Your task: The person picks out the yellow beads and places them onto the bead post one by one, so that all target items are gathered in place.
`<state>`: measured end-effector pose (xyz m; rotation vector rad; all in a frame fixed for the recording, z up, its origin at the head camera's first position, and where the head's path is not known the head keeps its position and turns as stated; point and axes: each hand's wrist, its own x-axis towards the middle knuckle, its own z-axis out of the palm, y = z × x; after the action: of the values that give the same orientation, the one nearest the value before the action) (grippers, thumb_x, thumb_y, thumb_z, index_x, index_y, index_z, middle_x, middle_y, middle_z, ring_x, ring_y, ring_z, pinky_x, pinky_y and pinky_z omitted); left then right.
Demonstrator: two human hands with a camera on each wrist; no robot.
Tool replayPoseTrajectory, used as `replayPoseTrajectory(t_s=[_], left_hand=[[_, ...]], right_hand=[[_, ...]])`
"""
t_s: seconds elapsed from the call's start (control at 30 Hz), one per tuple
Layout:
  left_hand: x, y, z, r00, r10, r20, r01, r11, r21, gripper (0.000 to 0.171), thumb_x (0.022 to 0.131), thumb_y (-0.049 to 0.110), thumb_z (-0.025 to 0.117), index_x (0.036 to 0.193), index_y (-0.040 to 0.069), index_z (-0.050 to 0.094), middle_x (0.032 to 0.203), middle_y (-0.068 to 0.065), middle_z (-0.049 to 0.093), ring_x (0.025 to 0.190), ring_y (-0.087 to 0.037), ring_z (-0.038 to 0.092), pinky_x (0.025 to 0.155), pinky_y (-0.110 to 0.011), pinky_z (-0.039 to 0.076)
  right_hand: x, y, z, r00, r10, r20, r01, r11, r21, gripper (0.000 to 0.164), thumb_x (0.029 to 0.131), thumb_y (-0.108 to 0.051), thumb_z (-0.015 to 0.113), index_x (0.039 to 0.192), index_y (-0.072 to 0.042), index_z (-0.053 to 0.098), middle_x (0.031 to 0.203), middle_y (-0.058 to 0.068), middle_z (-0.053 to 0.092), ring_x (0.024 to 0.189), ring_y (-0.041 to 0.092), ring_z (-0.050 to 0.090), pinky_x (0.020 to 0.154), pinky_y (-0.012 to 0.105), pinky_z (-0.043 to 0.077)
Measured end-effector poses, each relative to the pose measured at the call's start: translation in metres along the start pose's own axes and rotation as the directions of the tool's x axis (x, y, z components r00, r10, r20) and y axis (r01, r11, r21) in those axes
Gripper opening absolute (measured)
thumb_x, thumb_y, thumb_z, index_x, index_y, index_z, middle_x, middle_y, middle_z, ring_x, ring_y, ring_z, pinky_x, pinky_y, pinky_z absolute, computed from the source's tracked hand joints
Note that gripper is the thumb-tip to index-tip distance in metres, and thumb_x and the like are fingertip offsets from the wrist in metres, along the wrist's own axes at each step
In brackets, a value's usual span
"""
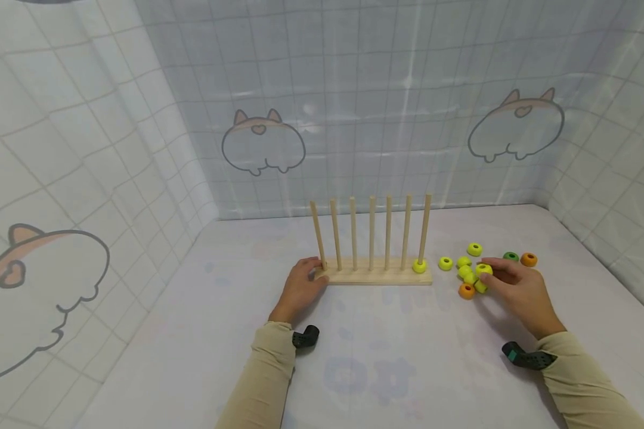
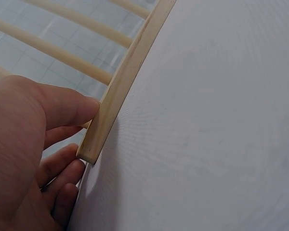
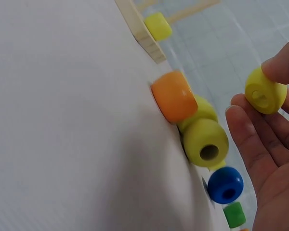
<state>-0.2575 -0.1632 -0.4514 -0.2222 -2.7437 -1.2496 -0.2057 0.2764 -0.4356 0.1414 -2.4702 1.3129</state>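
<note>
A pale wooden peg rack point(image 1: 375, 277) with a row of upright pegs stands on the table. One yellow bead point(image 1: 420, 266) sits at the foot of its rightmost peg. My left hand point(image 1: 302, 285) grips the rack's left end; in the left wrist view its thumb lies against the wooden base point(image 2: 120, 86), with fingers around the end. Between thumb and fingers, my right hand point(image 1: 523, 292) pinches another yellow bead point(image 3: 267, 91), raised over a loose cluster of yellow beads point(image 1: 464, 272). The held bead's hole shows in the right wrist view.
Beside the cluster lie an orange bead point(image 1: 466, 291) and, farther right, a green bead point(image 1: 511, 256) and a second orange bead point(image 1: 528, 260). A blue bead point(image 3: 225, 185) appears only in the right wrist view. White grid-patterned sheeting point(image 1: 354, 89) rises behind the table.
</note>
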Motion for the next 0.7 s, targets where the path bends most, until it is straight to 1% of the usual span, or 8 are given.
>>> replayPoseTrajectory(t_s=[0.17,0.3,0.47,0.6,0.7], left_hand=[[-0.001,0.001,0.0,1.0,-0.001,-0.001,0.001,1.0,0.001,0.041,0.091,0.018,0.066,0.13,0.005,0.066,0.144,-0.012,0.051,0.137,-0.035,0.041,0.112,-0.05,0.033],[-0.001,0.002,-0.001,1.0,0.004,-0.003,-0.004,1.0,0.004,0.041,0.091,0.018,0.066,0.13,0.005,0.066,0.144,-0.013,0.051,0.137,-0.035,0.041,0.112,-0.051,0.033],[-0.001,0.002,-0.001,1.0,0.009,0.003,-0.009,1.0,0.009,0.041,0.092,0.019,0.066,0.131,0.005,0.065,0.144,-0.013,0.05,0.137,-0.035,0.041,0.112,-0.051,0.034],[-0.001,0.002,-0.001,1.0,0.004,0.01,-0.004,1.0,0.016,0.041,0.093,0.02,0.066,0.131,0.006,0.065,0.145,-0.012,0.05,0.137,-0.035,0.041,0.112,-0.051,0.034],[-0.001,0.002,-0.001,1.0,0.0,0.009,0.0,1.0,0.02,0.041,0.092,0.02,0.066,0.131,0.006,0.065,0.145,-0.012,0.05,0.137,-0.035,0.041,0.112,-0.051,0.034]], right_hand=[[0.0,-0.005,0.004,1.0,0.018,0.023,-0.018,1.0,-0.013,0.039,0.096,-0.024,0.069,0.128,-0.002,0.064,0.124,0.016,0.062,0.095,-0.008,0.055,0.075,0.004,0.046],[0.0,-0.01,0.006,0.999,0.04,0.032,-0.04,0.999,-0.012,0.04,0.097,-0.028,0.068,0.129,-0.003,0.064,0.125,0.015,0.062,0.098,-0.005,0.055,0.076,0.004,0.045],[0.001,-0.015,0.007,0.995,0.078,0.067,-0.081,0.996,0.04,0.045,0.098,-0.033,0.066,0.133,-0.005,0.062,0.131,0.014,0.059,0.102,-0.002,0.055,0.078,0.006,0.046],[0.004,-0.019,0.01,0.992,0.077,0.103,-0.085,0.994,0.073,0.046,0.098,-0.032,0.066,0.134,-0.004,0.061,0.13,0.015,0.059,0.1,0.001,0.058,0.078,0.008,0.049],[0.006,-0.021,0.012,0.989,0.083,0.121,-0.092,0.993,0.074,0.046,0.098,-0.032,0.066,0.134,-0.004,0.061,0.128,0.015,0.06,0.098,0.001,0.059,0.077,0.01,0.05]])
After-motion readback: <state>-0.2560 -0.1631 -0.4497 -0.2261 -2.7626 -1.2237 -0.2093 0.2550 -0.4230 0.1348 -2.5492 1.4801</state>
